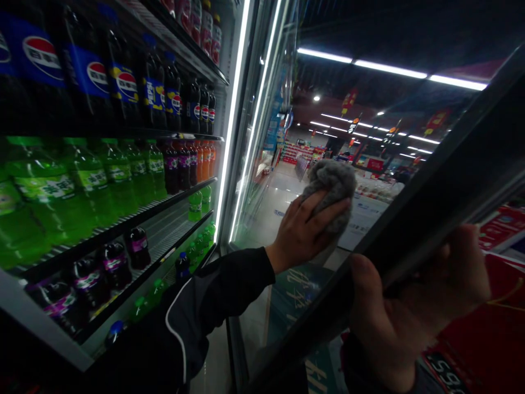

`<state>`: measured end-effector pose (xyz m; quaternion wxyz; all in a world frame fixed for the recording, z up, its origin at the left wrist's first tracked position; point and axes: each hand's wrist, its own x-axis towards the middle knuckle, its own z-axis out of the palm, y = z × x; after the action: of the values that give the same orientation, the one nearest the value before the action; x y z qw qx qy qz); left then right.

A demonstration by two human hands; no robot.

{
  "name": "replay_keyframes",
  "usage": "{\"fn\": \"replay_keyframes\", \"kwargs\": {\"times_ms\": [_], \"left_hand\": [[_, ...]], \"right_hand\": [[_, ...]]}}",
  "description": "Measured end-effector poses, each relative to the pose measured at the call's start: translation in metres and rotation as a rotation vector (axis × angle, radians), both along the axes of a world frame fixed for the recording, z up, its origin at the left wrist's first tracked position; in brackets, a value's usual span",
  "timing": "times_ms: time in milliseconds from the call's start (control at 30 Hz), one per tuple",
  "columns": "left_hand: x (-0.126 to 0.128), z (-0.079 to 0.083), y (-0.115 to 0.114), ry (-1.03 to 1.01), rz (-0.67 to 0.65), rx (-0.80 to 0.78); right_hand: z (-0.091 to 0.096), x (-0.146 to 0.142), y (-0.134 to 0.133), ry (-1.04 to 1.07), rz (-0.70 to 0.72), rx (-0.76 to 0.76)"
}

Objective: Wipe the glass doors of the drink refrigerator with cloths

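My left hand [305,230] presses a grey cloth [334,189] flat against the inner glass of an open cooler door [287,142], fingers laid over the cloth. My right hand [406,306] is wrapped round the dark edge frame of that door [443,186], thumb on the near side and fingers behind it. A dark sleeve with a white stripe covers my left arm.
The cooler's shelves [123,219] to the left hold dark cola bottles [123,82] on top, green soda bottles [82,180] below and purple-labelled bottles [115,262] lower down. A lit strip [229,137] runs down the cooler's frame. Shop aisles and ceiling lights show through the glass.
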<state>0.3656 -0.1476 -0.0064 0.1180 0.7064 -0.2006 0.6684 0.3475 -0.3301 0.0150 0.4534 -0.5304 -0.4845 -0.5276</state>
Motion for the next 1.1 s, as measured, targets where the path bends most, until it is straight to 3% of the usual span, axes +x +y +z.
{"fn": "replay_keyframes", "kwargs": {"times_ms": [133,467,633,767,867,967,1100], "left_hand": [[0.016,-0.017,0.023,0.053,0.084,-0.068],[0.053,-0.062,0.074,0.188,0.105,-0.311],[0.049,-0.079,0.090,0.369,0.060,-0.533],[0.044,-0.081,0.097,0.437,0.024,-0.740],[0.040,-0.070,0.082,0.401,0.033,-0.810],[0.025,-0.049,0.042,0.353,0.008,-0.807],[-0.018,-0.020,-0.024,0.243,-0.085,-0.536]], "right_hand": [[0.002,0.009,-0.004,-0.031,0.009,-0.006],[0.004,0.014,-0.003,-0.053,0.032,-0.012],[0.001,0.016,-0.004,0.039,0.065,0.015],[-0.002,0.012,-0.005,0.038,0.003,-0.015],[-0.003,0.009,-0.004,0.033,0.010,-0.030],[-0.002,0.008,-0.003,0.035,0.037,-0.031],[-0.002,0.007,-0.004,0.022,0.010,-0.046]]}}
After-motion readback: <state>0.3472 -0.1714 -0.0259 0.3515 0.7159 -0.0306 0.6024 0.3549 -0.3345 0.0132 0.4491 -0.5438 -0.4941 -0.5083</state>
